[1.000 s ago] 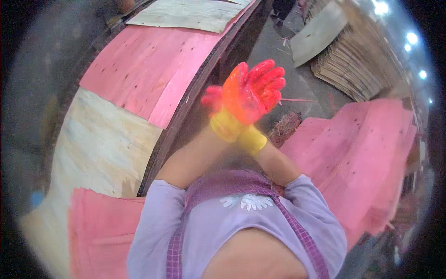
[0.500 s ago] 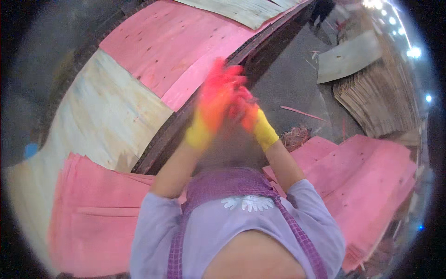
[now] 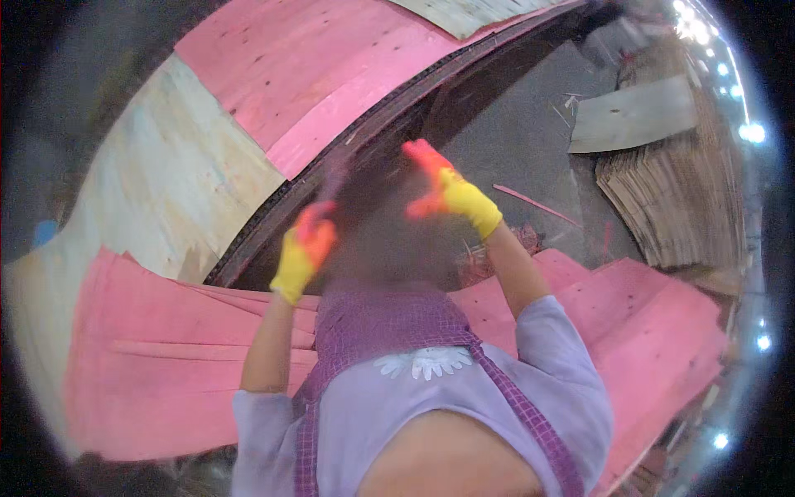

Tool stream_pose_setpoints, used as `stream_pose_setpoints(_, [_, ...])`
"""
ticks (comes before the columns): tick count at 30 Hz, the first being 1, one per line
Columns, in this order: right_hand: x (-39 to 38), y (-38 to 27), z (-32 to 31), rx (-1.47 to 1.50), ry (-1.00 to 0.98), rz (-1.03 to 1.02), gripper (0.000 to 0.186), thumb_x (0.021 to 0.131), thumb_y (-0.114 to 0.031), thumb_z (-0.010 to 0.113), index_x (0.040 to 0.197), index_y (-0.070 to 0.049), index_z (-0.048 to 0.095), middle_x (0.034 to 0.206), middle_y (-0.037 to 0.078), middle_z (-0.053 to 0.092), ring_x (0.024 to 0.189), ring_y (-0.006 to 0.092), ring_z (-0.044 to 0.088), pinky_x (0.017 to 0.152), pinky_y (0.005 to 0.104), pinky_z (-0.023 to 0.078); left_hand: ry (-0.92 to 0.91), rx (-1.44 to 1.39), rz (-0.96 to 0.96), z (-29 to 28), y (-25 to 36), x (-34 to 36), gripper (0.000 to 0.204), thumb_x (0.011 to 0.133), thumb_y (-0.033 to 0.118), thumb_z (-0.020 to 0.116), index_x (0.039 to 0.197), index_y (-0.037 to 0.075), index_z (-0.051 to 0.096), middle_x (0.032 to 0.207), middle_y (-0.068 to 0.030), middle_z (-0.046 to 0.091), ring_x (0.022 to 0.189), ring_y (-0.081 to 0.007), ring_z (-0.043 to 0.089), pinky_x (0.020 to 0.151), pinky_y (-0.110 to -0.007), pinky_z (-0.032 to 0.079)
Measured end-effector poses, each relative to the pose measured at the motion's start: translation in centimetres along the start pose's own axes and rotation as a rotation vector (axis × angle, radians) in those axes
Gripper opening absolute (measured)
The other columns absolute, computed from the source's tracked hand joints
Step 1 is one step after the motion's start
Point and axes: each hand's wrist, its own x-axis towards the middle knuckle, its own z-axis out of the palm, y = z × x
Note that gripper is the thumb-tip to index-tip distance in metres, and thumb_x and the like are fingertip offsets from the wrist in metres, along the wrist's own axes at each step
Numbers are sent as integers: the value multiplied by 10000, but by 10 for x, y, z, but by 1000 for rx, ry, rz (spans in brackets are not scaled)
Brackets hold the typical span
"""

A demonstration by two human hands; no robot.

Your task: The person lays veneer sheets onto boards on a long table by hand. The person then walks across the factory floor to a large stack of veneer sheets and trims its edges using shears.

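In front of the chest, both gloved hands are raised with a blurred gap between them. The left hand [image 3: 305,251], in a yellow glove with orange-red fingers, looks loosely curled; whether it holds anything I cannot tell. The right hand [image 3: 447,192] has its fingers spread and holds nothing visible. Nearest to them are pink veneer sheets [image 3: 157,364], thin, flat and grainy, lying overlapped on the near left and near right. Farther left, more pink sheets [image 3: 306,74] and a pale sheet [image 3: 157,190] lie flat on a dark-edged bench [image 3: 348,149]. Brown stacks [image 3: 679,199] sit far right on the grey floor [image 3: 513,149].
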Motion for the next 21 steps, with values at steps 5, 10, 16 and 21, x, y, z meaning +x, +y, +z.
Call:
stream_pose_setpoints(5, [3, -4, -9, 1596, -26, 45, 925, 778, -729, 457, 1457, -142, 232, 1515, 145, 209, 1380, 371, 218, 1079, 644, 140, 368, -448, -502, -53, -38, -6, 495, 908, 338, 588, 1329, 176, 384, 773, -3, 586, 460, -18, 333, 347, -176, 224])
stream_pose_setpoints(10, [37, -38, 14, 1537, 182, 82, 874, 781, -745, 421, 1428, -166, 315, 1478, 132, 303, 1347, 345, 295, 1067, 605, 224, 552, -623, -744, -127, -150, 11, 628, 869, 527, 573, 1360, 195, 366, 702, 18, 551, 498, -40, 400, 414, -188, 327])
stream_pose_setpoints(16, [64, -16, 48, 1602, 278, 133, 723, 883, -655, 333, 1399, -149, 357, 1436, 152, 374, 1305, 347, 369, 1063, 557, 271, 893, -449, -498, -252, -337, 15, 518, 872, 514, 543, 1290, 220, 461, 1017, -21, 542, 717, -93, 472, 561, -245, 358])
stream_pose_setpoints(21, [57, 3, 72, 1498, 399, 193, 696, 916, -600, 322, 1425, -126, 309, 1489, 145, 275, 1340, 344, 301, 1086, 544, 221, 902, 35, -503, -259, -407, 85, 799, 829, 603, 539, 1453, 172, 288, 1454, -171, 325, 1232, -336, 452, 941, -406, 434])
